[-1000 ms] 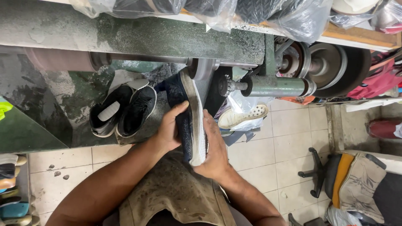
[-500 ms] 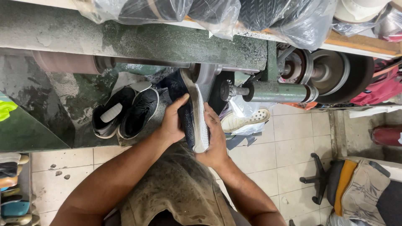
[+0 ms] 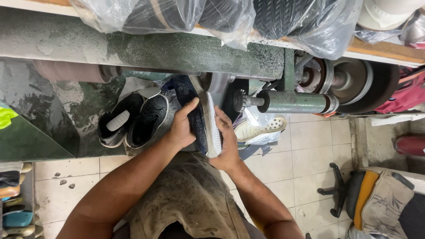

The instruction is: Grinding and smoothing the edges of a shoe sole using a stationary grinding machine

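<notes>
Left hand: my left hand (image 3: 182, 128) is closed around the dark blue upper of the shoe (image 3: 201, 117), thumb up along the sole edge, fingers wrapped behind it.
Right hand: my right hand (image 3: 226, 144) grips the same shoe from the other side, palm against the heel end, fingers curled around it.
Shoe: a dark blue sneaker with a white textured sole (image 3: 211, 128), held on its side between both hands, sole facing right and toe pointing away from me.
Shoe position: its toe end is right up at the grey wheel (image 3: 218, 82) of the finishing machine (image 3: 177, 51); whether the two touch, I cannot tell.
Machine: a long green dusty housing runs across the top, with a horizontal shaft (image 3: 287, 102) to the right of the shoe and larger dark wheels (image 3: 367, 84) further right.
Bench, left: a pair of black sneakers (image 3: 133, 119) rests on the green surface just left of my left hand, not touching it.
Floor, right: a pale perforated clog in a clear bag (image 3: 261, 128) lies just beyond my right hand, below the shaft.
Shelf above: plastic-wrapped dark sole sheets (image 3: 177, 13) sit on the wooden shelf over the machine.
Apron: a stained tan apron (image 3: 190, 199) covers my lap beneath my forearms.
Surroundings: pale tiled floor (image 3: 305, 146); a chair with a black base (image 3: 349, 190) at lower right; stacked shoes (image 3: 13, 199) at lower left edge.
</notes>
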